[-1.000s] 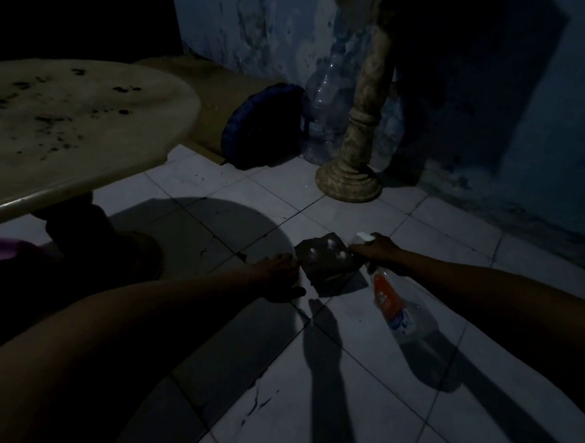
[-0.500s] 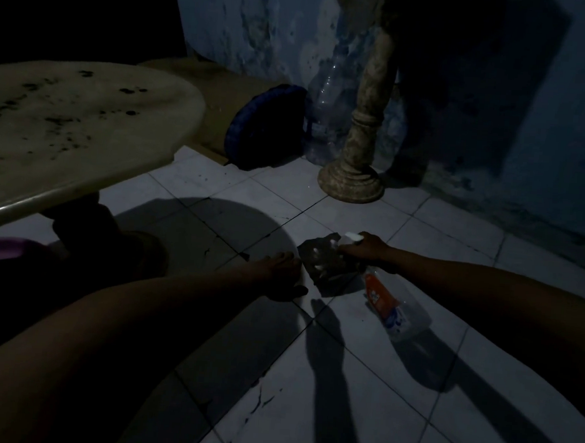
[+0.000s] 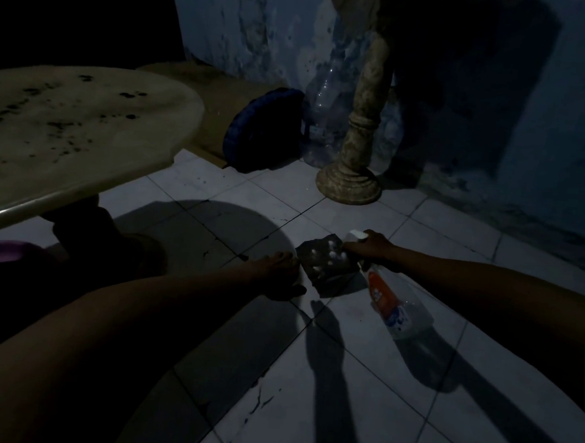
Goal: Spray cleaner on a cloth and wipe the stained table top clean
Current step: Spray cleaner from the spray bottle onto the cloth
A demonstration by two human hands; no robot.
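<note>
A dark cloth [image 3: 327, 265] with several white foam spots lies low over the tiled floor. My left hand [image 3: 277, 271] holds its left edge, fingers curled. My right hand [image 3: 373, 248] grips the white trigger head of a clear spray bottle [image 3: 395, 306] with an orange and blue label; the nozzle points at the cloth and the bottle body slants down to the right. The round pale table top [image 3: 77, 133], speckled with dark stains, stands at the left, well above the cloth.
A stone pedestal column [image 3: 350, 177] stands at the back beside a large clear water jug [image 3: 324, 120] and a dark blue bag [image 3: 266, 130]. A purple basin edge [image 3: 5, 251] shows under the table. Blue walls close the back and right.
The white foam spots on the cloth show more clearly now. The right hand with the bottle dipped toward the cloth and came back slightly. The left hand has stayed on the cloth's edge.
</note>
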